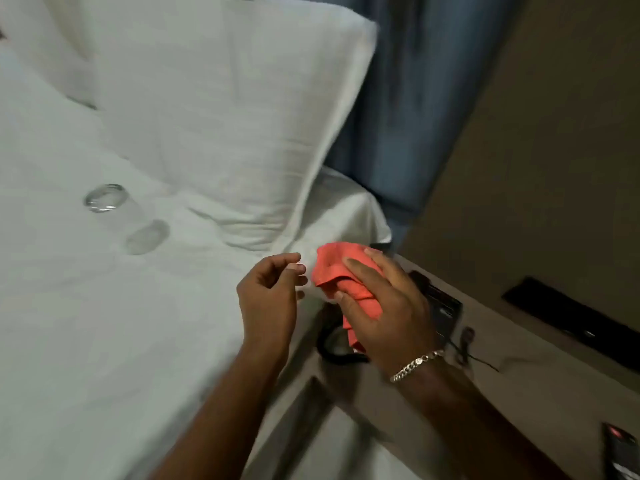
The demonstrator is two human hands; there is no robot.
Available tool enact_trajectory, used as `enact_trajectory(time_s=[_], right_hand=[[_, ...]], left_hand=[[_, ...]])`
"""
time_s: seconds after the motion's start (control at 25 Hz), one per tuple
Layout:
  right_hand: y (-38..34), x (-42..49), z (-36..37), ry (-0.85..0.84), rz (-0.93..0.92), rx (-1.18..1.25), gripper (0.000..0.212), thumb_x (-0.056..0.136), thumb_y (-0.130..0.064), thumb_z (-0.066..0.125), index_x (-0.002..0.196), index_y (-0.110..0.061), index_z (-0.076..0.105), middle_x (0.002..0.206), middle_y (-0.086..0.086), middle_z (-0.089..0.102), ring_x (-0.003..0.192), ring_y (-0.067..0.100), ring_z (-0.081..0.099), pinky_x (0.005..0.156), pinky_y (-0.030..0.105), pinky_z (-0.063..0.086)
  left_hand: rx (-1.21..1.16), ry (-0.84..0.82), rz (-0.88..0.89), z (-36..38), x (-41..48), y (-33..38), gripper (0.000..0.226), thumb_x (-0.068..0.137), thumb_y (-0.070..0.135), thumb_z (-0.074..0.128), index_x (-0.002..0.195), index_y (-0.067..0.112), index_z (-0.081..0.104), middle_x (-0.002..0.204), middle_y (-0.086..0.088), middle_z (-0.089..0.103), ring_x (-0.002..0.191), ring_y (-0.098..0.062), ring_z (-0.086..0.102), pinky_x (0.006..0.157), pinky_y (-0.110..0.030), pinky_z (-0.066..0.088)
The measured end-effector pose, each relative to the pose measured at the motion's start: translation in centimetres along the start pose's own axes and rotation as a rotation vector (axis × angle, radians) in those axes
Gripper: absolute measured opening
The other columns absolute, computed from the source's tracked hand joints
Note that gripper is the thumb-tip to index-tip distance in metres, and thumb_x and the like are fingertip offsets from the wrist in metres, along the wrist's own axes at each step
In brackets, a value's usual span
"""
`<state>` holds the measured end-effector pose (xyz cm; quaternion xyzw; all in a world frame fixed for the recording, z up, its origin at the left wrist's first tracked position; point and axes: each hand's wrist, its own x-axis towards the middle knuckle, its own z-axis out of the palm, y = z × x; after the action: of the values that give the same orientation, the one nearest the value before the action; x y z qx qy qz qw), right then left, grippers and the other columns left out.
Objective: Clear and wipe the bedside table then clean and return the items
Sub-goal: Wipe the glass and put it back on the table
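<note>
My right hand [384, 303] grips a bunched coral-red cloth [337, 271] just above the left end of the beige bedside table [519, 368]. My left hand [268, 296] hovers beside it over the bed's edge, fingers curled and apart, holding nothing. A black telephone [440, 306] with a coiled cord [329, 341] sits on the table, mostly hidden under my right hand. A clear drinking glass [117, 216] lies on its side on the white bed sheet [86, 323], far left of both hands.
A large white pillow [225, 116] leans at the head of the bed. Blue curtains [426, 98] hang behind it. A black remote [623, 452] lies at the table's near right corner. A dark panel [571, 317] is set in the wall above the table.
</note>
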<state>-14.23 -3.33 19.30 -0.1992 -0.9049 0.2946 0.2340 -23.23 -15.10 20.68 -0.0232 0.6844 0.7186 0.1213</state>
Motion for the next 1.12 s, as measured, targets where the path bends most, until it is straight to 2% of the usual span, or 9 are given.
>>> enact_trajectory(time_s=[0.2, 0.32, 0.4, 0.48, 0.56, 0.72, 0.92, 1.0, 1.12], right_hand=[[-10.2, 5.5, 9.7, -0.115, -0.134, 0.109, 0.043, 0.077, -0.037, 0.063, 0.12, -0.033, 0.061, 0.137, 0.0, 0.055, 0.119, 0.021, 0.056, 0.097, 0.036, 0.048], [-13.9, 7.6, 14.8, -0.145, -0.181, 0.151, 0.044, 0.077, -0.035, 0.064, 0.121, -0.033, 0.06, 0.135, -0.002, 0.056, 0.117, 0.018, 0.057, 0.096, 0.034, 0.048], [-15.2, 8.6, 17.1, -0.158, -0.184, 0.173, 0.045, 0.078, -0.033, 0.065, 0.123, -0.031, 0.059, 0.134, 0.0, 0.056, 0.12, 0.017, 0.055, 0.099, 0.034, 0.046], [-15.6, 9.3, 18.5, -0.146, -0.192, 0.163, 0.046, 0.079, -0.033, 0.064, 0.124, -0.031, 0.059, 0.134, 0.001, 0.057, 0.121, 0.017, 0.054, 0.099, 0.035, 0.045], [-15.3, 9.2, 18.8, -0.138, -0.223, 0.141, 0.045, 0.079, -0.034, 0.062, 0.124, -0.031, 0.058, 0.134, 0.001, 0.056, 0.121, 0.018, 0.054, 0.099, 0.033, 0.045], [-13.8, 8.7, 17.3, -0.138, -0.225, 0.182, 0.045, 0.08, -0.031, 0.064, 0.124, -0.029, 0.059, 0.133, 0.001, 0.058, 0.121, 0.016, 0.054, 0.099, 0.024, 0.042], [-11.1, 7.2, 12.0, 0.004, -0.183, 0.283, 0.045, 0.082, -0.026, 0.069, 0.126, -0.024, 0.059, 0.134, 0.004, 0.056, 0.124, 0.014, 0.052, 0.103, 0.021, 0.041], [-9.6, 5.8, 8.8, 0.028, -0.178, 0.272, 0.046, 0.082, -0.028, 0.069, 0.126, -0.024, 0.059, 0.137, 0.003, 0.054, 0.128, 0.014, 0.05, 0.105, 0.025, 0.041], [-5.2, 2.9, 2.6, 0.06, -0.147, 0.207, 0.044, 0.081, -0.028, 0.068, 0.125, -0.026, 0.061, 0.14, 0.001, 0.052, 0.129, 0.011, 0.048, 0.106, 0.022, 0.038]], left_hand=[[0.017, 0.362, 0.13, -13.7, 8.4, 2.8, 0.021, 0.082, 0.004, 0.058, 0.084, 0.02, 0.072, 0.08, -0.003, 0.071, 0.074, -0.019, 0.065, 0.071, -0.04, 0.056], [0.197, 0.549, 0.206, -18.6, 13.7, 2.6, 0.029, 0.08, 0.012, 0.062, 0.108, 0.017, 0.065, 0.109, -0.003, 0.064, 0.092, -0.019, 0.061, 0.09, -0.041, 0.052], [0.319, 0.462, 0.248, -19.6, 16.7, 2.4, 0.055, 0.078, 0.022, 0.072, 0.127, 0.014, 0.048, 0.128, -0.006, 0.048, 0.113, -0.021, 0.052, 0.1, -0.035, 0.044], [0.407, 0.35, 0.276, -19.3, 19.2, 1.8, 0.073, 0.074, 0.03, 0.077, 0.133, 0.012, 0.038, 0.134, -0.009, 0.044, 0.122, -0.024, 0.046, 0.105, -0.036, 0.039], [0.464, 0.312, 0.324, -19.0, 21.0, 1.2, 0.074, 0.071, 0.034, 0.078, 0.13, 0.012, 0.041, 0.127, -0.008, 0.05, 0.115, -0.024, 0.051, 0.1, -0.038, 0.043], [0.508, 0.402, 0.356, -19.0, 21.7, 1.6, 0.06, 0.069, 0.036, 0.078, 0.118, 0.011, 0.055, 0.113, -0.004, 0.063, 0.096, -0.02, 0.06, 0.088, -0.04, 0.052], [0.137, 0.15, 0.252, -13.3, 15.1, 2.0, 0.06, 0.074, 0.034, 0.073, 0.127, 0.013, 0.056, 0.115, -0.006, 0.069, 0.099, -0.02, 0.068, 0.089, -0.04, 0.056], [-0.084, -0.007, 0.16, -8.7, 11.1, 1.5, 0.052, 0.081, 0.019, 0.07, 0.129, 0.013, 0.052, 0.114, -0.012, 0.07, 0.101, -0.025, 0.068, 0.087, -0.043, 0.055], [-0.331, -0.251, -0.015, -1.3, 5.6, 0.8, 0.037, 0.089, 0.006, 0.06, 0.126, 0.01, 0.054, 0.11, -0.013, 0.072, 0.098, -0.028, 0.069, 0.081, -0.039, 0.056]])
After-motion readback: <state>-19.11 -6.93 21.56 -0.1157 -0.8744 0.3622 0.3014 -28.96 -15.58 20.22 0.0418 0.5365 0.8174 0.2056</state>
